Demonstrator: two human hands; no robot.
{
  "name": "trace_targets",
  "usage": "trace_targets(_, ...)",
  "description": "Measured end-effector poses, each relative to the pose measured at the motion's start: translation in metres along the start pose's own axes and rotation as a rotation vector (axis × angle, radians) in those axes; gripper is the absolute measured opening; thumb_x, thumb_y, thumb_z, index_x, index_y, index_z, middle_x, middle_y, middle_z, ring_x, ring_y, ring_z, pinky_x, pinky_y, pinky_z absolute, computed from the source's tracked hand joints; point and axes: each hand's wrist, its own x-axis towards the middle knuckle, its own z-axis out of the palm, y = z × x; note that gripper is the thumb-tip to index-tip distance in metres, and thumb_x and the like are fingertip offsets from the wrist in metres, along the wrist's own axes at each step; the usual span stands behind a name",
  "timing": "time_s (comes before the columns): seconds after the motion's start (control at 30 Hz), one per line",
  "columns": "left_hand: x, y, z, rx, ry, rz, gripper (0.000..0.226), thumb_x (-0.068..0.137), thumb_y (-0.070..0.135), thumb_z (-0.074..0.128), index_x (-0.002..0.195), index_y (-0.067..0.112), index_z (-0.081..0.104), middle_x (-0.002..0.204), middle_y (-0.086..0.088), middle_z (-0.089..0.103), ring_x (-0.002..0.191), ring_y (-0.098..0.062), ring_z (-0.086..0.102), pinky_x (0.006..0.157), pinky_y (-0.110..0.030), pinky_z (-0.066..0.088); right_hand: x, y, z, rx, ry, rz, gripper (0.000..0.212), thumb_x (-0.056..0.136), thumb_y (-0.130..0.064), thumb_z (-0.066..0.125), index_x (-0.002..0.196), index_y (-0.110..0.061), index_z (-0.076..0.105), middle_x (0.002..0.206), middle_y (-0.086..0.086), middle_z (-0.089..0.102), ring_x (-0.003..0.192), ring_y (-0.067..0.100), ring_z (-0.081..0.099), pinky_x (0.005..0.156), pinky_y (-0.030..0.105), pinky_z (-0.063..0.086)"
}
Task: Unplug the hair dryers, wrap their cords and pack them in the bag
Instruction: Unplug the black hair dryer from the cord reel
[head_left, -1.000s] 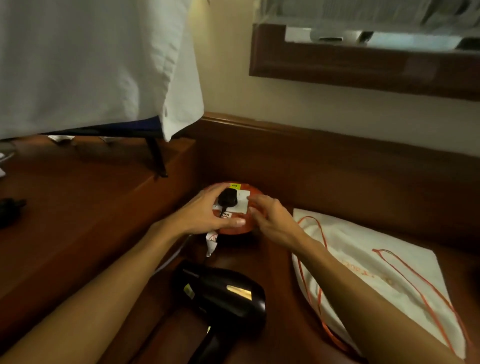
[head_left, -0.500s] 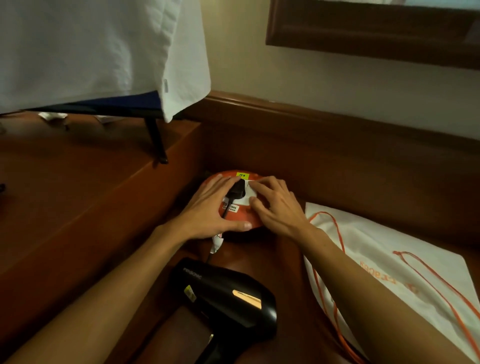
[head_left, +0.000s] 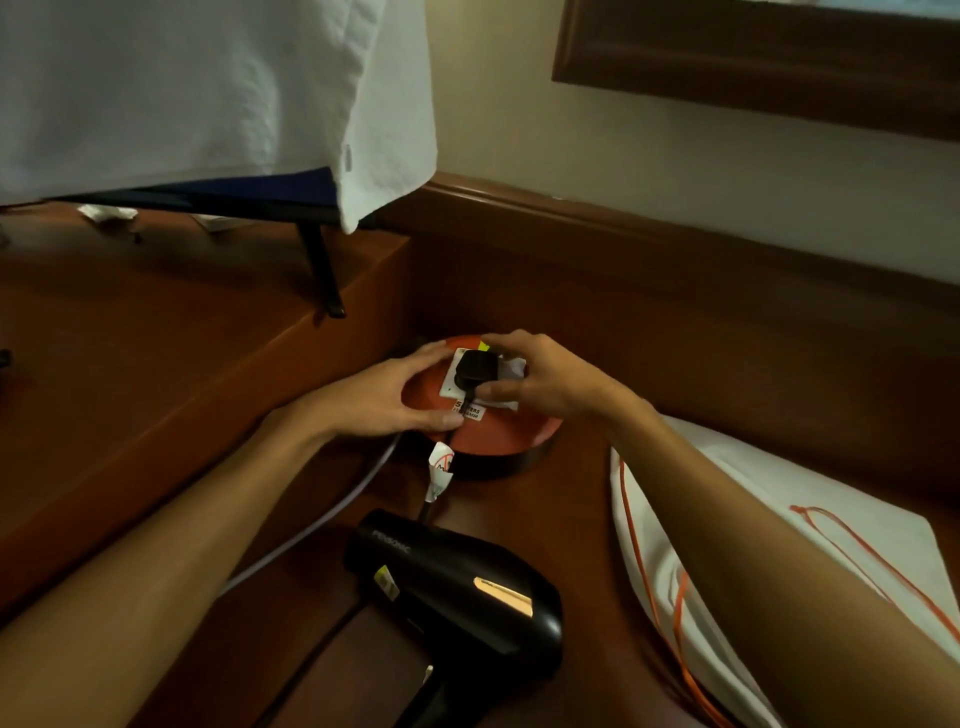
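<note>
A black hair dryer (head_left: 457, 592) lies on the wooden surface in front of me, its cord running up to a black plug (head_left: 474, 370). The plug sits in the white socket of a round orange extension reel (head_left: 498, 439). My left hand (head_left: 395, 397) presses flat on the reel's left side. My right hand (head_left: 540, 379) pinches the plug between thumb and fingers. A white drawstring bag (head_left: 779, 525) with orange cords lies flat to the right, partly under my right forearm.
A raised wooden ledge (head_left: 156, 364) stands to the left, with a thin black stand leg (head_left: 324, 275) under a hanging white cloth (head_left: 208, 88). A white cable (head_left: 332, 509) runs from the reel toward me. A wooden wall panel closes the back.
My right hand has shifted from resting on the reel beside the plug to pinching the plug itself. My left hand stays pressed on the reel. The camera has moved closer.
</note>
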Motion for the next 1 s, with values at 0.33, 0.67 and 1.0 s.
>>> trace_targets(0.33,0.007,-0.02,0.007,-0.099,0.019,0.056,0.105,0.074,0.06,0.076,0.161,0.035,0.022,0.165,0.019,0.012,0.148,-0.006,0.021,0.116,-0.025,0.032,0.009,-0.001,-0.007,-0.155,-0.031,-0.087,0.048,0.093,-0.032,0.069,0.136,-0.02,0.054,0.132,0.0,0.048,0.12,0.019,0.049,0.098,0.037,0.048)
trace_targets(0.67,0.003,-0.011,0.003,-0.059,0.02,0.027,0.11,0.07,0.073,0.074,0.16,0.04,0.02,0.171,0.008,0.008,0.155,-0.01,0.009,0.127,-0.043,0.017,0.006,-0.008,-0.017,-0.065,-0.029,-0.091,0.05,0.09,-0.031,0.073,0.136,-0.018,0.057,0.13,-0.006,0.054,0.12,0.014,0.053,0.094,0.027,0.048)
trace_targets(1.0,-0.053,0.036,0.009,-0.073,0.299,0.006,0.073,0.09,0.039,0.073,0.154,0.021,0.043,0.155,0.01,0.04,0.14,-0.005,0.036,0.104,-0.01,0.031,-0.062,-0.007,-0.016,0.03,0.228,-0.04,0.047,0.084,-0.047,0.076,0.119,-0.019,0.063,0.122,-0.001,0.066,0.113,0.014,0.06,0.092,0.034,0.05)
